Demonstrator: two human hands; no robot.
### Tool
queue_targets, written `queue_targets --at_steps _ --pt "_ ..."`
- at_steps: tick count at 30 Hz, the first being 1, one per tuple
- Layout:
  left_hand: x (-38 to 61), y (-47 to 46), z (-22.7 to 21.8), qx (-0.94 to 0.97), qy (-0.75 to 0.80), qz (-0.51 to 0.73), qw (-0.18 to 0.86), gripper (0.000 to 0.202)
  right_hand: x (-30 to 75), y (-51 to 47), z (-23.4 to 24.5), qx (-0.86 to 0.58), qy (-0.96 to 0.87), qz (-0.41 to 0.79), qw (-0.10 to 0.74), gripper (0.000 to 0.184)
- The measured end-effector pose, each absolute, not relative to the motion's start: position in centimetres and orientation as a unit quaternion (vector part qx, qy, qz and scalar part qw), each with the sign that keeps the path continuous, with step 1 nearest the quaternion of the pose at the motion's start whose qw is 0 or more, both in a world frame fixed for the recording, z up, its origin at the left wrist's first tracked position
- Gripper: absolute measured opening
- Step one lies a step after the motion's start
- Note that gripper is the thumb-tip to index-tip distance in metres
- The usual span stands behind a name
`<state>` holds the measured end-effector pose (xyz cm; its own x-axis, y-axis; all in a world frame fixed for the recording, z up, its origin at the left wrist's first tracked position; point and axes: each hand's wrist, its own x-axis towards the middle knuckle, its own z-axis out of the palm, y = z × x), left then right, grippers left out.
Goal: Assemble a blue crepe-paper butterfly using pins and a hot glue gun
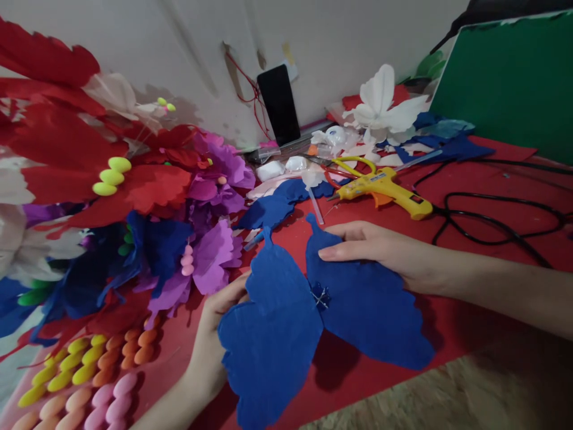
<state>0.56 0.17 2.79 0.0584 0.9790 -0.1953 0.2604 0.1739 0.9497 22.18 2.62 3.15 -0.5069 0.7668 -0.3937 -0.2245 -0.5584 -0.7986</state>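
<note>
Two large blue crepe-paper petals lie joined at a small tied centre [320, 296]. My left hand [215, 340] grips the left petal [268, 340] from behind, fingers curled at its upper edge. My right hand [380, 248] lies flat with fingers stretched out, pressing on the top of the right petal [367, 310]. Both petals rest over a red sheet [447, 203] on the table.
A yellow glue gun [387, 190] with a black cord [492, 215] lies behind my right hand. Yellow scissors [353, 162], more blue petals [277, 206], a white paper flower [382, 107], a black phone [279, 104], a green board [510, 83]. Paper flowers [134, 197] and foam stamens [89, 370] fill the left.
</note>
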Motion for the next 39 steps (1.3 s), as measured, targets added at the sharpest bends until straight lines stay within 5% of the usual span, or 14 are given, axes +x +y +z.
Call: queue_targets --at_steps 11,19,29,39 --pt "0.8 0.2 3.1 0.456 0.555 0.354 0.599 0.034 22.1 2.5 2.7 -0.341 -0.438 0.784 0.279 0.016" --pt "1.1 -0.1 2.6 0.5 0.539 0.293 0.611 0.006 22.1 2.7 2.2 -0.348 -0.501 0.759 0.227 0.02" --pt "0.8 0.0 2.1 0.522 0.519 0.247 0.629 0.013 21.9 2.6 2.1 -0.357 -0.502 0.758 0.214 0.01" --pt "0.7 -0.3 2.2 0.498 0.518 0.237 0.654 0.022 22.2 2.6 1.7 -0.364 -0.571 0.712 0.187 0.029"
